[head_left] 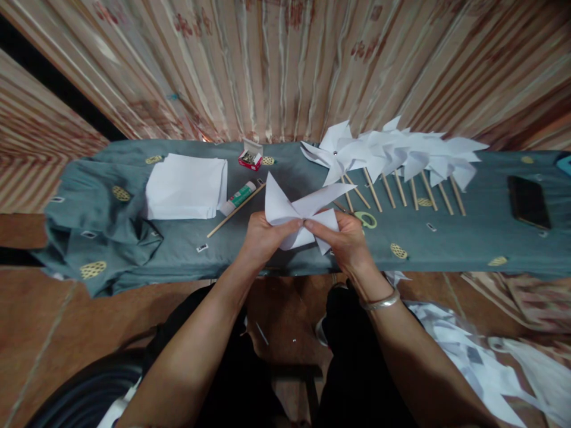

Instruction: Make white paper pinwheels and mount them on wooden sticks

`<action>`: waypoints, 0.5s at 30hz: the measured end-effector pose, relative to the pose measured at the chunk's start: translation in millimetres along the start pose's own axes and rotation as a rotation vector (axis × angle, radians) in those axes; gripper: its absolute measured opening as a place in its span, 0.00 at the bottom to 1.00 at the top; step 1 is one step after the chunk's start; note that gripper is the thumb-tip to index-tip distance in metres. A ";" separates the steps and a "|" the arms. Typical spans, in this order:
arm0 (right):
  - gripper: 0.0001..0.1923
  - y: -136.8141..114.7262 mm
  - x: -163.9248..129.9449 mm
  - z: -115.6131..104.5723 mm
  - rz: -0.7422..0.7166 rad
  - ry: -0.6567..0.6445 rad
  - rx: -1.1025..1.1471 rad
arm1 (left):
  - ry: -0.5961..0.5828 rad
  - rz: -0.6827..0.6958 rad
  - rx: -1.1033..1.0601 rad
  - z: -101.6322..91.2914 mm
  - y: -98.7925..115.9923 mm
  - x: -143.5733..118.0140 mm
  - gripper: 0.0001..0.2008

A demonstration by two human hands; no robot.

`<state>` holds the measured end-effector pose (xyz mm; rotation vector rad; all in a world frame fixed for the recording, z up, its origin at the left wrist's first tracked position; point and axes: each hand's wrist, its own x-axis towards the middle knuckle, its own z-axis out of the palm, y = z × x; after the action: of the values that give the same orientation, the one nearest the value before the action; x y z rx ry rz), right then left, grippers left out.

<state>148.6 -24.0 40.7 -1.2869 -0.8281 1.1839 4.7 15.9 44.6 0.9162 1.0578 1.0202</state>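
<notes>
Pinched at its centre between left hand (263,235) and right hand (345,238), fingertips meeting, folded white paper pinwheel (300,214) raised over near edge of grey-clothed table (464,238), with paper stack (185,185), glue stick (238,198), loose wooden stick (234,211) left, finished pinwheels (392,154) far right.

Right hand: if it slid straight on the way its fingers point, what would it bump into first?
The right hand points leftward across the folded white paper pinwheel, so it would probably meet the left hand first; their fingers nearly touch on that paper already.
</notes>
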 end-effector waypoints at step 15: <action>0.17 -3.1 1.1 -1.6 0.038 -0.015 -0.020 | -0.055 -0.052 -0.015 -1.8 2.9 -3.5 0.15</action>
<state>151.0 -23.1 43.3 -1.3171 -0.8317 1.2190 1.7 13.6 47.7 0.8956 1.0219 0.9539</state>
